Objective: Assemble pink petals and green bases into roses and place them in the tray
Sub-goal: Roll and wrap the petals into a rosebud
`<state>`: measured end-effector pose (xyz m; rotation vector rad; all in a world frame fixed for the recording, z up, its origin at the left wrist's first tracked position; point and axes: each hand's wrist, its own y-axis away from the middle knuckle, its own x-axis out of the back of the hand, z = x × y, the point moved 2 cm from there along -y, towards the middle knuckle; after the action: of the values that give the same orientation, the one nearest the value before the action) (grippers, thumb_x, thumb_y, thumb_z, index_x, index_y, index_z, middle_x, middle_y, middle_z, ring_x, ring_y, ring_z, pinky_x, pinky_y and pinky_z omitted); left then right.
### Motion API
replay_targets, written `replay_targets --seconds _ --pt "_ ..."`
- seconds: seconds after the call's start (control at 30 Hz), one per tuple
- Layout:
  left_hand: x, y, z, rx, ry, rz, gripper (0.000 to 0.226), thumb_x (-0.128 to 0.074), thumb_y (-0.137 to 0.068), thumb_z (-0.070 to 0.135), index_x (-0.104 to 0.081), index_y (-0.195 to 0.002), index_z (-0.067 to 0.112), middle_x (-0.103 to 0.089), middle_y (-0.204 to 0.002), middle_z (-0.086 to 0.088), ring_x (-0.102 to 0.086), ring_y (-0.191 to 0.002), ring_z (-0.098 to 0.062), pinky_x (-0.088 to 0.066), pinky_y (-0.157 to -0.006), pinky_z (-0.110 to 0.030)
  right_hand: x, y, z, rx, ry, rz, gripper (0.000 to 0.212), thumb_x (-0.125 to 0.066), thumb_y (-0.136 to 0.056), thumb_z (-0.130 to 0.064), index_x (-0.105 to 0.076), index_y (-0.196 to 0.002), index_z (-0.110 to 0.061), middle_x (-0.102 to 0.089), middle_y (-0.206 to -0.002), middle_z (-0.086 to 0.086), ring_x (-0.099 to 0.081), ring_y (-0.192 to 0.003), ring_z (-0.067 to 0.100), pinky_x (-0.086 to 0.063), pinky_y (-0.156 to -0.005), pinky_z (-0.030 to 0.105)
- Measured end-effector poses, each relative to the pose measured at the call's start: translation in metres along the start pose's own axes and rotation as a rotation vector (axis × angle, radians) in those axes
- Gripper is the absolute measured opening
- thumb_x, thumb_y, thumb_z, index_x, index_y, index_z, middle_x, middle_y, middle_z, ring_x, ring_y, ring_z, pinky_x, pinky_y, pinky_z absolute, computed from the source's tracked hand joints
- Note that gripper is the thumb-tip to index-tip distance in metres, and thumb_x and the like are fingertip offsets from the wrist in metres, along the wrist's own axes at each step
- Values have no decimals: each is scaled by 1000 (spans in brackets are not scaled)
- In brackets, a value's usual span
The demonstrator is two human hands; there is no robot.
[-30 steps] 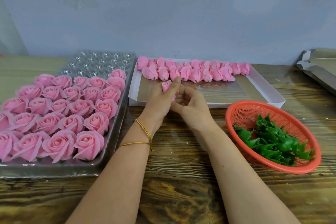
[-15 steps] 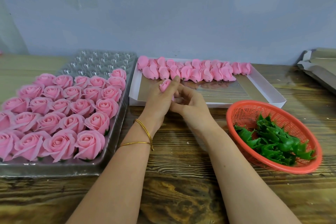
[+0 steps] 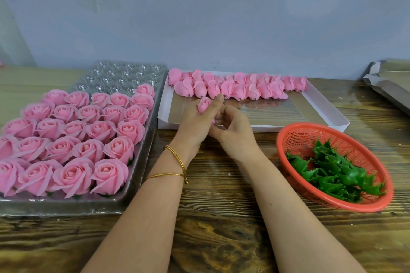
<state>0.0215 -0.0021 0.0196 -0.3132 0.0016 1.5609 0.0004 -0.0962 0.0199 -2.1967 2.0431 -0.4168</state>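
The left hand (image 3: 195, 124) is curling its fingers round a pink petal bud (image 3: 204, 104) over the left end of the white box (image 3: 326, 108). The right hand (image 3: 235, 133) is touching it with fingers curled; whether it is gripping anything cannot be told. Finished roses (image 3: 111, 175) are sitting in the clear tray (image 3: 66, 207) on the left, and green bases (image 3: 332, 173) are lying in the orange basket (image 3: 295, 131) on the surface (image 3: 221, 206).

On my dark-grained wooden table (image 3: 221, 239), a clear plastic tray (image 3: 66, 207) sat at the left, a shallow white box (image 3: 277, 127) lay far centre just beside it, an orange basket (image 3: 306, 137) stood at the near right, folded cardboard (image 3: 390, 86) rested far right.
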Motion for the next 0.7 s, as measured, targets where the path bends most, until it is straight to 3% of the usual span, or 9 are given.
replay_targets --seconds 0.1,0.2,0.27,0.43,0.53,0.7 --pt "2 0 1 -11 -27 -7 26 -66 -90 25 -62 -67 14 -59 -67 -4 -58 -74 -19 -53 -72 -38 0 2 -1 11 -1 -40 27 -63 -84 12 -63 -105 -5 -65 -86 0 -60 -79 -1 -49 -77 16" --pt "2 -1 1 -54 -43 -20 39 -68 -89 23 -59 -51 26 -56 -56 10 -57 -63 -8 -52 -61 -27 -1 3 -2 16 -33 -75 32 -58 -88 13 -60 -118 4 -67 -101 11 -63 -91 5 -51 -86 19" --pt "2 -1 1 -67 -45 -27 41 -67 -88 25 -57 -49 27 -54 -54 12 -56 -60 -5 -50 -61 -26 -1 3 -3 11 -55 -91 32 -55 -89 14 -58 -121 6 -67 -107 17 -62 -98 11 -50 -92 25" --pt "1 -1 1 -13 -21 7 47 -66 -90 29 -52 -45 24 -50 -53 4 -54 -63 -15 -51 -71 -38 -1 2 -2 -29 -71 -75 34 -59 -84 17 -62 -115 4 -64 -97 12 -59 -89 15 -48 -88 30" --pt "-1 0 2 42 18 27 47 -62 -93 29 -51 -49 20 -56 -68 -14 -60 -71 -27 -54 -74 -46 -1 1 -2 -40 -56 -34 40 -65 -77 17 -64 -112 -2 -63 -89 7 -59 -81 12 -50 -82 25" --pt "-3 1 3 74 33 0 43 -56 -96 34 -49 -58 15 -57 -82 -18 -59 -78 -25 -55 -71 -35 1 0 1 -29 -11 24 35 -72 -75 12 -60 -106 6 -63 -89 7 -60 -82 15 -51 -80 28"
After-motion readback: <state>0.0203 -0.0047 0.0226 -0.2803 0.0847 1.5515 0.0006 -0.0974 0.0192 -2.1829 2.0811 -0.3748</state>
